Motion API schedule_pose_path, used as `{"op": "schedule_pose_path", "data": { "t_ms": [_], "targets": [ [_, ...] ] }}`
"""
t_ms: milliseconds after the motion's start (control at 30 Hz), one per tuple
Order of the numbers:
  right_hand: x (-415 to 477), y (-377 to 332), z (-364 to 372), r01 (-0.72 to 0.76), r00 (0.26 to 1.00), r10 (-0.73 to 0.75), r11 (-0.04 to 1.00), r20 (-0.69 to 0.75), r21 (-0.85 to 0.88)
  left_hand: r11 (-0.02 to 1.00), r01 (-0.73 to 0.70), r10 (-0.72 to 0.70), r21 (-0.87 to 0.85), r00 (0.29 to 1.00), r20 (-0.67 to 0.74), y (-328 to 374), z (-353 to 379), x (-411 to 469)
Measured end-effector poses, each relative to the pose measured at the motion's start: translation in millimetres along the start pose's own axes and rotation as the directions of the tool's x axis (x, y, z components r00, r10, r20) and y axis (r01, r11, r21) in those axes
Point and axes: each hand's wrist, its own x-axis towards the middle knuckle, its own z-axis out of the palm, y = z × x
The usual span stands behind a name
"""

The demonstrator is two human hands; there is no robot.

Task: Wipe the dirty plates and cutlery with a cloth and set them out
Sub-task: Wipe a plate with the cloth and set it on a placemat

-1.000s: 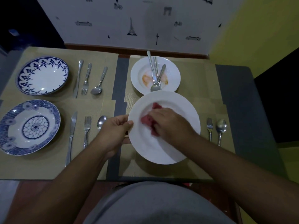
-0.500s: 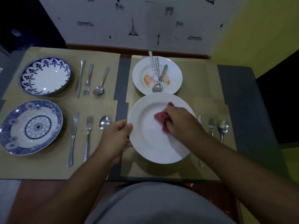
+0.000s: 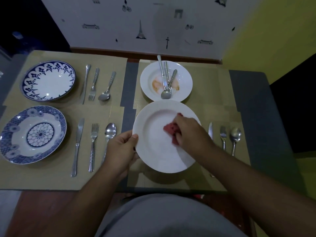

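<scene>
Mid-wipe: the white plate (image 3: 159, 151), by the table's (image 3: 253, 103) front edge, is held at its rim by the left grip (image 3: 121, 147) and rubbed with the red cloth (image 3: 171, 130) clenched in the right grip (image 3: 189, 132), so the stained plate (image 3: 183, 76) behind is probably next, cutlery (image 3: 166, 82) lifted out first.

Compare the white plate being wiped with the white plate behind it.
The near plate looks clean; the far plate has orange smears. The near plate carries only the red cloth, which the right hand holds; the far plate holds cutlery. The left hand grips the near plate at its rim; nothing touches the far plate's rim. Both are plain white, round and rimmed.
</scene>
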Motion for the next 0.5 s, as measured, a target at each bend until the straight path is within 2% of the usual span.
{"op": "schedule_pose_path", "data": {
  "t_ms": [67,200,333,500],
  "targets": [
    [-22,0,6,-0.035,0.995,0.037,0.999,0.096,-0.016,1.0,-0.009,0.009,0.015,1.0,-0.004,-1,2,2],
    [-50,-11,29,-0.05,0.963,0.024,0.995,0.27,0.089,0.998,0.029,-0.029,0.06,1.0,-0.003,-13,6,8],
    [-46,-10,34,-0.122,0.966,0.075,0.976,0.249,0.179,0.995,0.085,-0.084,0.057,0.996,-0.02,-17,3,16],
    [-47,3,26,-0.057,0.985,0.028,0.984,0.169,0.167,0.988,0.143,-0.143,0.059,0.99,-0.011,-21,3,21]
  ]
}}
